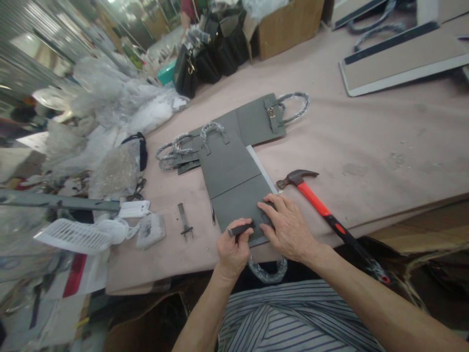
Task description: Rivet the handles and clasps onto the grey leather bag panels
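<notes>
The grey bag panel lies flat at the near edge of the table, its plastic-wrapped handle hanging over the edge. The left hand is closed around a short dark tool whose tip rests on the panel's near corner. The right hand lies spread and flat on the panel just beside it, gripping nothing. A red-handled hammer lies to the right. More grey panels lie farther back on the pinkish, scuffed tabletop. Black bags, a cardboard box and heaped clear plastic crowd the far-left side of a cluttered workshop.
</notes>
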{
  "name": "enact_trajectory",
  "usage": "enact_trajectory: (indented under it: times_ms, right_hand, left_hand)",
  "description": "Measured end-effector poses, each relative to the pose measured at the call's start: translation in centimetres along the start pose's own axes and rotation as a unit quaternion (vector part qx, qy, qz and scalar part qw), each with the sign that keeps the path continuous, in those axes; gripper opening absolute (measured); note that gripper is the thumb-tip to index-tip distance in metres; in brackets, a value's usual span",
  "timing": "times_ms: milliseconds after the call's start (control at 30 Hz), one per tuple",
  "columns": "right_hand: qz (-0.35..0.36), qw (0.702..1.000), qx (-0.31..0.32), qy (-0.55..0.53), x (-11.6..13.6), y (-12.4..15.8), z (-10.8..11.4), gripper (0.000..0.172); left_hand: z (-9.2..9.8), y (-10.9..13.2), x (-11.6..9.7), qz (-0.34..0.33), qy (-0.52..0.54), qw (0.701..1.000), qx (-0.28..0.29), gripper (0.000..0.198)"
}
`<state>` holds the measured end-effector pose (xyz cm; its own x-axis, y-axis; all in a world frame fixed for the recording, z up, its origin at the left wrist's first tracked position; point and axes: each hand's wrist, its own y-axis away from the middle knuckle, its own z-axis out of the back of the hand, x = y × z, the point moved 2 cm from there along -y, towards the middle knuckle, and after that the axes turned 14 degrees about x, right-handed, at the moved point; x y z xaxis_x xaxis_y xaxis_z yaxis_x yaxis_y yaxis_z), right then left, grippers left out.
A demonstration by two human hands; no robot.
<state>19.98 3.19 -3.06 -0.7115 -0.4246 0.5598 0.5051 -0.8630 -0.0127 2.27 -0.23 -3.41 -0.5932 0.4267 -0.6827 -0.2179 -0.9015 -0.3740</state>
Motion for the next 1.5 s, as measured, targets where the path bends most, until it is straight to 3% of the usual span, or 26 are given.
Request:
enact_trajectory:
  times_ms: [300,500,667,833,1000,1267,1500]
  right_hand:
    - [0.010,1.000,-0.003,0.001,-0.2,0.0,-0.1,0.047]
    - [0.027,0.999,-0.014,-0.019,-0.7,0.1,-0.1,0.045]
    - [0.047,0.998,-0.021,-0.044,-0.8,0.4,0.2,0.041]
    - [0.055,0.997,-0.023,-0.050,-0.9,0.7,0.1,0.040]
    - [0.053,0.997,-0.031,-0.050,-0.8,0.8,0.2,0.039]
    - [0.039,0.998,-0.038,-0.043,-0.6,0.8,0.0,0.038]
    - [0.042,0.998,-0.035,-0.043,-0.6,0.8,0.0,0.039]
  left_hand:
    - [0.2,-1.2,-0.4,0.032,0.022,0.999,0.032,0.009]
    - [0.0,-1.3,-0.3,0.070,0.044,0.997,0.013,0.008]
    - [-0.3,-1.2,-0.6,0.040,0.016,0.999,0.006,0.007]
    - [-0.4,-1.4,-0.3,0.102,0.066,0.993,-0.004,0.007]
    - [-0.1,-1.1,-0.2,0.040,0.035,0.998,0.020,0.009]
    - [0.0,-1.3,-0.2,0.030,0.046,0.998,0.043,0.009]
    - [-0.5,-1.2,-0.2,0.057,0.039,0.998,-0.005,0.007]
